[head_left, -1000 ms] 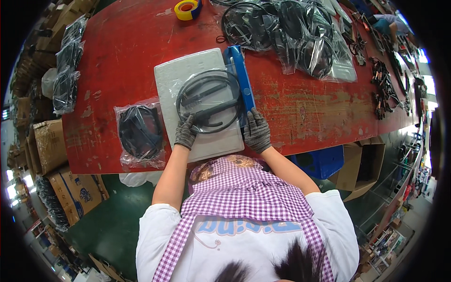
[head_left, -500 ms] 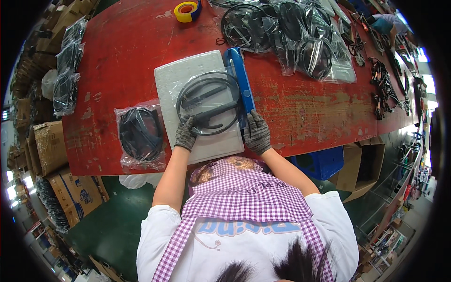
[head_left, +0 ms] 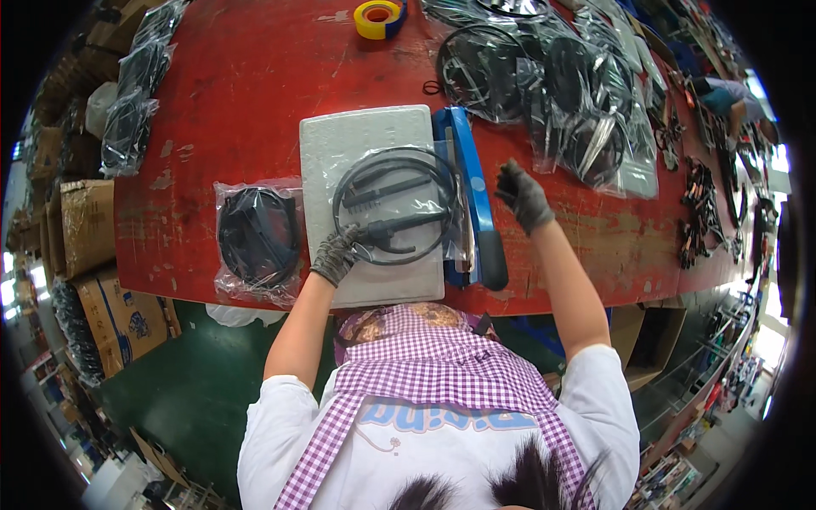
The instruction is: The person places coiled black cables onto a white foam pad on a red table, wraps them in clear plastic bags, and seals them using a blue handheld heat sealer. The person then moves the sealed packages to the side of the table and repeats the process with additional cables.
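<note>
A clear plastic bag (head_left: 406, 200) lies on a white foam board (head_left: 319, 149). Inside it are a coiled black cable and several dark, stick-like parts. My left hand (head_left: 337, 253), in a grey glove, is closed on the bag's lower left edge. Along the board's right side stands a blue bag sealer (head_left: 473, 183) with a long arm and a black handle (head_left: 492, 260). The bag's right end reaches the sealer; whether it lies between the jaws I cannot tell. My right hand (head_left: 525, 200), gloved too, is raised right of the sealer, fingers apart, holding nothing.
Another bagged black cable (head_left: 257, 238) lies left of the board. Many more bagged cables (head_left: 561, 93) are heaped at the far right, with yellow tape (head_left: 374, 19) at the back. Bags (head_left: 136, 93) line the red table's (head_left: 229, 110) left edge. Another person (head_left: 735, 100) is at far right.
My right hand has left the sealer's near end and moved up and to the right. The sealer's black handle now shows. My left hand stays at the bag's edge.
</note>
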Tool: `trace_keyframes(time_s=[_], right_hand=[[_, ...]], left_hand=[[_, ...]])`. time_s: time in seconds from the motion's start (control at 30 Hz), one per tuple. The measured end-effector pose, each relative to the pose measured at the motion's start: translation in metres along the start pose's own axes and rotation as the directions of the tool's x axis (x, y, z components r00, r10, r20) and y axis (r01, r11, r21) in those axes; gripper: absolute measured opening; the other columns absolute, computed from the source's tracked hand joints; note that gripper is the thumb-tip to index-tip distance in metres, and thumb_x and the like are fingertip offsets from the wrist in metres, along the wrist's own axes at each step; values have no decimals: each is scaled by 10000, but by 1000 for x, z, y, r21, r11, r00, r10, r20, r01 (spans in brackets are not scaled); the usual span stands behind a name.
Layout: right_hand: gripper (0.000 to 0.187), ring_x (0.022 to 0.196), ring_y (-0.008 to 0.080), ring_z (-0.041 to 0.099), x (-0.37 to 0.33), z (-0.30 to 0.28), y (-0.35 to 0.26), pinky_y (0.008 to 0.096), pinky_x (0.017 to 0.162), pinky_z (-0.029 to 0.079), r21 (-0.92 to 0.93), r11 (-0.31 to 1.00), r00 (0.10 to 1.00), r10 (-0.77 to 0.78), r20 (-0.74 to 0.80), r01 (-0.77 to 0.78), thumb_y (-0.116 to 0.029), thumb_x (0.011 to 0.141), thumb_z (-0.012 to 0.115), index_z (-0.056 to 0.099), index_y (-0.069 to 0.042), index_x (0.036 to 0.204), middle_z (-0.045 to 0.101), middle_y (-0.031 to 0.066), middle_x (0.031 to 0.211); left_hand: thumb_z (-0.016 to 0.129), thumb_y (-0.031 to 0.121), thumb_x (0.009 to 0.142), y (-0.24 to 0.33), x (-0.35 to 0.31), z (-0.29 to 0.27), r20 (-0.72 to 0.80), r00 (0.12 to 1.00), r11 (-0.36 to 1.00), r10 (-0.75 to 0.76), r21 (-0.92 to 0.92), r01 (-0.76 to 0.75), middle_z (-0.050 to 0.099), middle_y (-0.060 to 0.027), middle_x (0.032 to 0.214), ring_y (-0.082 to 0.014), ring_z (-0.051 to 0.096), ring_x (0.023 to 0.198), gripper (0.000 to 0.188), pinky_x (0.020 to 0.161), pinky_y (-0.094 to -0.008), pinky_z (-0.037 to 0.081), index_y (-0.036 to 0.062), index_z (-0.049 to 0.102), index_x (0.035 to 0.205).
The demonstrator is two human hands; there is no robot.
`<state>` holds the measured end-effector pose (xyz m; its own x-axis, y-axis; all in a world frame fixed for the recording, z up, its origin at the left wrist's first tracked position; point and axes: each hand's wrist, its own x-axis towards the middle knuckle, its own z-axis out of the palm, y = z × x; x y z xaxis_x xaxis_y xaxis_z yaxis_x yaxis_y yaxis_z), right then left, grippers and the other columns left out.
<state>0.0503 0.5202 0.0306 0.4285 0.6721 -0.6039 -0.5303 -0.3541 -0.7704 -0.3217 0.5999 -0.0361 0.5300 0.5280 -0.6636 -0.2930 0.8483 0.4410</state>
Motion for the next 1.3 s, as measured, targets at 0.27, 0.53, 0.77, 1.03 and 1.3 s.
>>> trace_keyframes(time_s=[0.27, 0.53, 0.77, 1.03, 1.3], right_hand=[[393, 595, 199, 484, 196, 24, 8, 344, 657, 469, 343, 825, 889, 451, 77, -449, -491, 680, 630, 566, -104, 704, 511, 20, 589], [68, 627, 159, 554, 280, -11, 27, 271, 567, 497, 262, 909, 901, 381, -206, -324, -163, 795, 548, 584, -107, 806, 590, 16, 699], [224, 951, 193, 489, 174, 82, -120, 270, 818, 386, -155, 918, 931, -353, 94, 364, -118, 849, 414, 504, -28, 1033, 548, 89, 1014], [156, 689, 137, 549, -5, 194, -214, 252, 576, 499, 168, 947, 882, -316, 350, 272, -208, 816, 558, 546, -52, 828, 568, 51, 745], [180, 755, 181, 589, -243, 242, -126, 288, 683, 491, 196, 980, 847, -115, 518, 13, -202, 814, 554, 546, -46, 905, 591, 74, 840]], left_hand=[[548, 32, 790, 29, -71, -32, -215, 967, 967, 136, -183, -177, 574, -114, 991, -255, 574, 881, 275, 752, -370, 502, 21, 503, 1061], [626, 208, 755, 35, -120, -113, -516, 740, 761, 431, -234, -606, 543, -130, 1064, -250, 535, 948, 403, 836, -440, 447, 8, 492, 1078], [594, 123, 775, -9, -72, -151, -576, 721, 615, 386, -422, -666, 530, -108, 1091, -229, 508, 994, 334, 917, -352, 400, 3, 504, 1073], [635, 188, 752, -11, -54, -179, -687, 610, 748, 395, -146, -648, 531, -99, 1072, -225, 523, 932, 390, 834, -321, 447, -4, 506, 1066], [499, 312, 813, 11, -110, -72, -512, 858, 812, -29, -513, -278, 523, -74, 1104, -231, 453, 1032, 431, 885, -343, 360, 112, 451, 1192]])
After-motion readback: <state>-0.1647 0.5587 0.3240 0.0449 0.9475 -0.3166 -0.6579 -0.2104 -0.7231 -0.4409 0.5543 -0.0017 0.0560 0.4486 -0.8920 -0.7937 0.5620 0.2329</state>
